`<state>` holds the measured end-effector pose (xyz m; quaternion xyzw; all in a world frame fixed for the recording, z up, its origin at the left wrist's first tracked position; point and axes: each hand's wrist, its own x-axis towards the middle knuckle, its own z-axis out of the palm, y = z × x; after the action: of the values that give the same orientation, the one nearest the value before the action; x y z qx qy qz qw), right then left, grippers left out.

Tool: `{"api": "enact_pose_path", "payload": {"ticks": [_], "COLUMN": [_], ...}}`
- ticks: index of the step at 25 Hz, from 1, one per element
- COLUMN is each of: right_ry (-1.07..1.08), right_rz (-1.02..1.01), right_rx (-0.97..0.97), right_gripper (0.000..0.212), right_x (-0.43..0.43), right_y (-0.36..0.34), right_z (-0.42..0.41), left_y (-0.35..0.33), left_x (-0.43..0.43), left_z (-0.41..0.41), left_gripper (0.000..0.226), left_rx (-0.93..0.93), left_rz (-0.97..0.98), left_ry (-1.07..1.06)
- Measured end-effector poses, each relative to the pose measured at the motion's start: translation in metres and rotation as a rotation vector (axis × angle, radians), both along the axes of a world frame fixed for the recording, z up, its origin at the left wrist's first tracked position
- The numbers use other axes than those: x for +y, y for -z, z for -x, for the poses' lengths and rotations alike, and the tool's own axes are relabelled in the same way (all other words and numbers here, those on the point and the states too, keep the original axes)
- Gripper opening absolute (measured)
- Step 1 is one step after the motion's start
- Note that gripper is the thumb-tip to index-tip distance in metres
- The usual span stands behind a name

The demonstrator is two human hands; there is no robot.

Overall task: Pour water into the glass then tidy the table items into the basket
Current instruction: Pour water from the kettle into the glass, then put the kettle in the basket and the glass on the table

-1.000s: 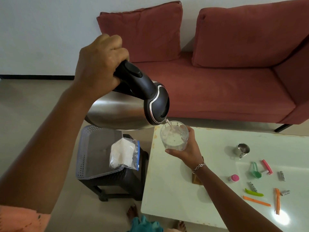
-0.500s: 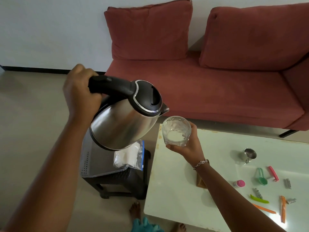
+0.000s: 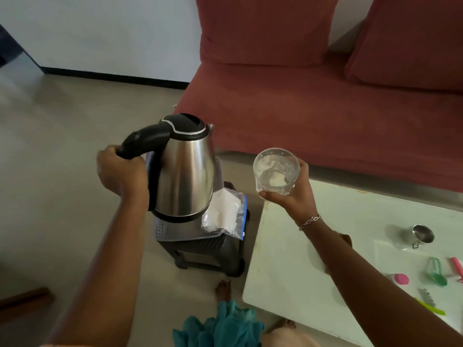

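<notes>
My left hand (image 3: 121, 171) grips the black handle of a steel kettle (image 3: 185, 171), which is upright just above the grey basket (image 3: 172, 232) on a dark stool. My right hand (image 3: 292, 194) holds a clear glass (image 3: 275, 171) with water in it, above the far-left corner of the white table (image 3: 288, 266). A plastic bag of white powder (image 3: 224, 214) lies in the basket beside the kettle. Small items lie at the table's right: a steel cup (image 3: 422, 236), a green scoop (image 3: 437, 271), a pink cap (image 3: 400, 294), a pink clip (image 3: 457, 267) and a lime clip (image 3: 432, 308).
A red sofa (image 3: 325, 108) with cushions runs behind the table. The dark stool (image 3: 213, 256) stands on the floor between me and the sofa, close to the table's left edge. My bare feet (image 3: 223, 289) are below it.
The kettle went from tilted with water running into the glass to upright, and moved down and left over the basket. The glass stayed in my right hand.
</notes>
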<state>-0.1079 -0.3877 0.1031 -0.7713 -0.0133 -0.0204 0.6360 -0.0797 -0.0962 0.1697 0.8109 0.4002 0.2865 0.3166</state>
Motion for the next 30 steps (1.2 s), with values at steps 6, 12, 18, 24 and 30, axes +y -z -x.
{"api": "enact_pose_path", "payload": {"ticks": [6,12,18,24,30], "right_ry": [-0.043,-0.051,-0.06,-0.049,-0.029], "right_rz": [-0.013,0.007,0.02,0.036,0.016], "right_rx": [0.007,0.007,0.035,0.031,0.031], "right_gripper": [0.096,0.098,0.095,0.089,0.09], "right_x": [0.043,0.07,0.08,0.078,0.073], "right_y": [-0.002,0.005,0.02,0.024,0.025], "right_z": [-0.024,-0.043,-0.049,-0.046,-0.037], "left_y": [0.072,0.146,0.179,0.216,0.224], "left_x": [0.025,0.039,0.034,0.039,0.026], "left_z": [-0.008,-0.014,-0.006,0.002,0.025], "left_gripper": [0.033,0.028,0.028,0.031,0.036], "left_rx": [0.022,-0.017,-0.033,0.066,0.113], "left_rz": [0.524,0.752,0.797,0.707,0.78], "left_ry": [-0.112,-0.201,-0.177,-0.153,-0.15]}}
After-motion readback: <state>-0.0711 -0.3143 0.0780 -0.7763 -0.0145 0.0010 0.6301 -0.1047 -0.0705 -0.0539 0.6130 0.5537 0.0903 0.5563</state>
